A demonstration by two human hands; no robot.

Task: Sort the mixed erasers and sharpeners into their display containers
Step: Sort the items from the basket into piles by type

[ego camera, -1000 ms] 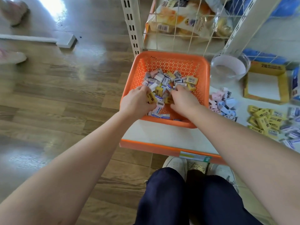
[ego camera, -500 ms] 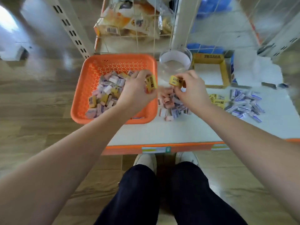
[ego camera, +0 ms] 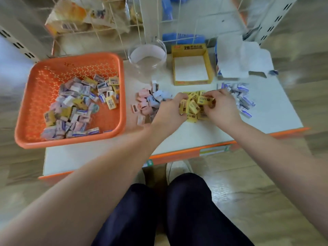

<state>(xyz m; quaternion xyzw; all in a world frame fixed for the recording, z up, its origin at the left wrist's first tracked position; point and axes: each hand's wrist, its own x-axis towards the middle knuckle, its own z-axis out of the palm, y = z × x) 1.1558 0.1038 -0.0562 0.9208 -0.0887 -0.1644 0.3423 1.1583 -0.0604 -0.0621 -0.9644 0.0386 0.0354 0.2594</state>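
Observation:
An orange basket point(ego camera: 35, 82) on the left of the white shelf holds several mixed erasers and sharpeners point(ego camera: 79, 103). Sorted piles lie to its right: pink and pale-blue pieces point(ego camera: 148, 100), yellow erasers point(ego camera: 193, 107), and blue-and-white ones point(ego camera: 243, 98). My left hand point(ego camera: 168, 110) and my right hand point(ego camera: 221, 107) are both at the yellow pile. The left hand's fingers hold yellow erasers at the pile's left side. The right hand pinches a yellow eraser point(ego camera: 204, 100) at the pile's top.
Behind the piles stand a clear round tub point(ego camera: 147, 54), an empty yellow display box point(ego camera: 191, 68) and a blue-and-white box point(ego camera: 230, 57). A wire rack with snack bags point(ego camera: 79, 18) rises at the back. The shelf's orange front edge point(ego camera: 177, 153) is above my knees and shoes.
Both hands left the basket with yellow erasers, carried them right across the shelf, and now sit at the yellow pile. The camera swung right with them.

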